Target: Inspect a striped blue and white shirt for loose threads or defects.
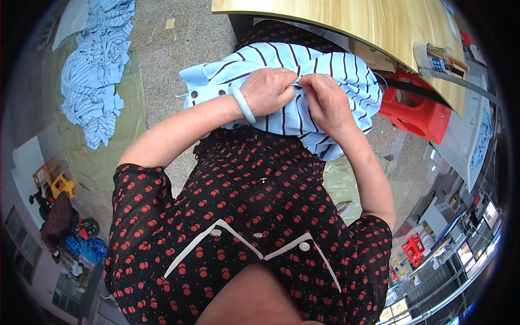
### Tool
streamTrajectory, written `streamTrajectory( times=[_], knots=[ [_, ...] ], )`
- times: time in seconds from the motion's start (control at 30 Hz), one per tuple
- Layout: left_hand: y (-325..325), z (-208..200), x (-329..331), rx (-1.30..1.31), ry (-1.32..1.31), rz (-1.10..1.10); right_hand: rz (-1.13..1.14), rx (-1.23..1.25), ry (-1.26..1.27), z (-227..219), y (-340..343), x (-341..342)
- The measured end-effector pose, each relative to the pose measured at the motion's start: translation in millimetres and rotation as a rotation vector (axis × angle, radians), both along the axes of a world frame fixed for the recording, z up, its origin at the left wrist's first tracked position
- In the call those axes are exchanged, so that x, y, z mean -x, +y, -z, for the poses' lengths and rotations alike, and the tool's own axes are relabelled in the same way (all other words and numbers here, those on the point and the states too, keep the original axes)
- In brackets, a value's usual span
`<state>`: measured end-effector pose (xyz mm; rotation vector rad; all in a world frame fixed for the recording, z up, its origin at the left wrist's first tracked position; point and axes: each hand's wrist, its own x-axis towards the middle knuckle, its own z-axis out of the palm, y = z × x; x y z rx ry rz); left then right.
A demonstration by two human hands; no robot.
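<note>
Across my lap lies a light blue striped shirt (276, 60) with dark stripes and dark round buttons along a placket on its left part. My left hand (267, 91), with a pale bangle (243, 104) on its wrist, pinches the shirt's cloth near the middle. Close beside it, my right hand (328, 103) also pinches the cloth, thumb and forefinger together. The fingertips of both hands nearly meet over the fabric. What exactly lies between them is too small to make out.
A wooden table (346, 19) stands ahead and to the right, bearing a container (433, 58) of sticks or tools. Under its edge is a red plastic stool (414, 111). A long heap of similar striped shirts (92, 76) lies on a green sheet (127, 124) at left.
</note>
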<state>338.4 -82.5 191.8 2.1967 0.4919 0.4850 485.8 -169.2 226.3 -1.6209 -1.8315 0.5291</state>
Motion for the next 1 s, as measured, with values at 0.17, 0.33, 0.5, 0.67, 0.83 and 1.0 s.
streamTrajectory(
  times=[0.17, 0.33, 0.5, 0.67, 0.83, 1.0],
  knots=[
    [4, 0, 3, -0.027, 0.018, 0.031, 0.013, 0.014, 0.027, 2, 1, 2],
    [6, 0, 7, -0.035, 0.037, 0.078, 0.029, 0.039, 0.067, 4, 0, 4],
    [5, 1, 8, -0.05, 0.036, 0.137, 0.052, 0.086, 0.098, 5, -1, 5],
    [6, 1, 6, 0.036, 0.063, 0.146, 0.086, 0.146, 0.15, 8, -4, 3],
    [15, -2, 3, 0.345, 0.122, 0.16, 0.113, 0.217, 0.197, -2, 5, -11],
    [17, -3, 7, 0.431, 0.111, 0.139, 0.048, 0.416, 0.318, 11, 2, -19]
  ],
)
